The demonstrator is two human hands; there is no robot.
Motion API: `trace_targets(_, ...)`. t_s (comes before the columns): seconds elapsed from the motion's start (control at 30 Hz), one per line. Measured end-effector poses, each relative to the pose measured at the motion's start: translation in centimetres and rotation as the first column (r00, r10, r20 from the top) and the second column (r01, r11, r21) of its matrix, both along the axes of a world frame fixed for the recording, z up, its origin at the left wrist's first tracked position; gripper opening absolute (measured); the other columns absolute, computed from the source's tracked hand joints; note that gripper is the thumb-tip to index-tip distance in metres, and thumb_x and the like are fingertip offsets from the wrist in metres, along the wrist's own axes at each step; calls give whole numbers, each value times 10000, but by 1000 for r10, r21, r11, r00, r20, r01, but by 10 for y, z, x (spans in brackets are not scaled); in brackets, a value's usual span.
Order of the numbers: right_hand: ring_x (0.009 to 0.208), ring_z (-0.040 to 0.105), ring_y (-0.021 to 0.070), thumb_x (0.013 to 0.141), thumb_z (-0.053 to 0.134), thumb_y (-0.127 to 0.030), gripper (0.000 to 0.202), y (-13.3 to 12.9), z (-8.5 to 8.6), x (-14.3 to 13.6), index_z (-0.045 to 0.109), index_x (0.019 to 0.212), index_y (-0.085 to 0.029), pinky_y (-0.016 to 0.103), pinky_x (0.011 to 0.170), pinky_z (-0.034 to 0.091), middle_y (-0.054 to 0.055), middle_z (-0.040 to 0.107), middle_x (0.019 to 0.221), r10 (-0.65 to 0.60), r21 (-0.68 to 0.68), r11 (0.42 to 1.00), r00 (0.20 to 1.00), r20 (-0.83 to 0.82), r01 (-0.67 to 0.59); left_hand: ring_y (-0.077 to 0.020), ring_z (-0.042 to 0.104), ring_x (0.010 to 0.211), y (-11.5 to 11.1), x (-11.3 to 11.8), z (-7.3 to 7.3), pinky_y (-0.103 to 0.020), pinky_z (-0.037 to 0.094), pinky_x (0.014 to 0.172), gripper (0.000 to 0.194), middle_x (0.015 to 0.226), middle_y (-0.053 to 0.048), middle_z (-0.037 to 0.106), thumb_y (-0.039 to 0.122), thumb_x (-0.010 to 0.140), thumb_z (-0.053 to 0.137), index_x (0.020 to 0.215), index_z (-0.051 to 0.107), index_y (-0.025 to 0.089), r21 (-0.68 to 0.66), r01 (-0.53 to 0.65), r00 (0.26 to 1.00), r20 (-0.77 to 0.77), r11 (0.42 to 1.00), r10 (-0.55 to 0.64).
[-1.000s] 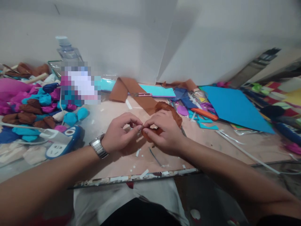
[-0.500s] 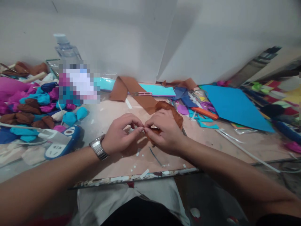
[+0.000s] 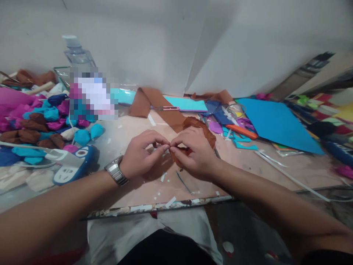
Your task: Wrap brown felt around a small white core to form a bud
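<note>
Over the middle of the table, the thumb and fingers of my left hand (image 3: 145, 152) and my right hand (image 3: 195, 154) meet tip to tip. Both pinch the edge of a brown crepe paper strip (image 3: 171, 114); the exact spot is hidden by the fingertips. A ruffled, gathered part of this paper (image 3: 208, 134) bulges behind and beneath my right hand. From there the flat strip runs up and left to a fold near the wall. A small pink-handled cutter (image 3: 167, 108) lies on the strip.
Left are many wrapped crepe paper lumps (image 3: 81, 135), a blue-white power socket (image 3: 74, 165) and a plastic bottle (image 3: 78, 55). Right lie a blue sheet (image 3: 278, 123), an orange cutter (image 3: 242, 131) and a white cable (image 3: 292, 176). Paper scraps dot the table (image 3: 143, 189).
Both hands stay pinched together at nearly the same spot, with only slight finger movement. The view has shifted a little.
</note>
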State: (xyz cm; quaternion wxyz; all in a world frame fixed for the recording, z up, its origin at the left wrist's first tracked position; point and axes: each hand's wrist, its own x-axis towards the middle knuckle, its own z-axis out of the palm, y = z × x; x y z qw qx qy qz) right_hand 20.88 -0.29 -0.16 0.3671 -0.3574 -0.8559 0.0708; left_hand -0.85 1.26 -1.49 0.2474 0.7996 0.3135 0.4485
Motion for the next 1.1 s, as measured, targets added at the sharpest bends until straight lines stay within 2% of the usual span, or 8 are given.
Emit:
trace_targets(0.17, 863, 647, 192, 922, 692, -213, 20, 1, -1, -1, 691, 903, -218, 383, 886, 391, 5, 754, 875, -41, 3, 999, 999, -18, 41, -154, 676, 836, 4, -1, -1, -312, 513, 813, 74, 913, -42, 778, 235, 914, 746, 972, 774, 199, 138, 9, 1000, -8, 990, -8)
trace_targets(0.3, 864, 651, 192, 926, 689, -218, 21, 0, -1, -1, 703, 910, -222, 389, 885, 393, 1, 760, 879, -60, -15, 998, 998, -17, 59, -157, 646, 801, 1, -2, 2, -320, 516, 780, 63, 895, -45, 761, 244, 912, 742, 954, 759, 201, 169, -29, 999, -17, 985, 33)
trace_targets(0.43, 857, 649, 197, 919, 681, -213, 26, 0, -2, -1, 702, 913, -227, 390, 869, 398, 6, 759, 879, -68, -17, 998, 998, -19, 67, -180, 682, 867, -1, -3, 3, -342, 541, 816, 92, 925, -58, 771, 236, 931, 707, 988, 778, 224, 200, 0, 999, -33, 980, 7)
trace_targets(0.73, 858, 639, 192, 945, 663, -229, 35, -2, -1, -1, 691, 924, -227, 391, 899, 391, 6, 759, 883, -48, -31, 998, 998, -35, 47, -126, 673, 760, -1, 0, 2, -260, 546, 704, 91, 918, -51, 783, 229, 907, 751, 976, 803, 200, 105, -39, 999, 24, 994, 36)
trace_targets(1.1, 884, 674, 202, 923, 738, -227, 17, 1, -3, 0, 722, 919, -232, 399, 903, 404, 5, 786, 897, -70, 5, 998, 997, -36, 70, -136, 692, 770, -3, 2, 0, -254, 564, 692, 90, 912, -56, 793, 247, 903, 757, 958, 815, 207, 2, -56, 997, 54, 998, 56)
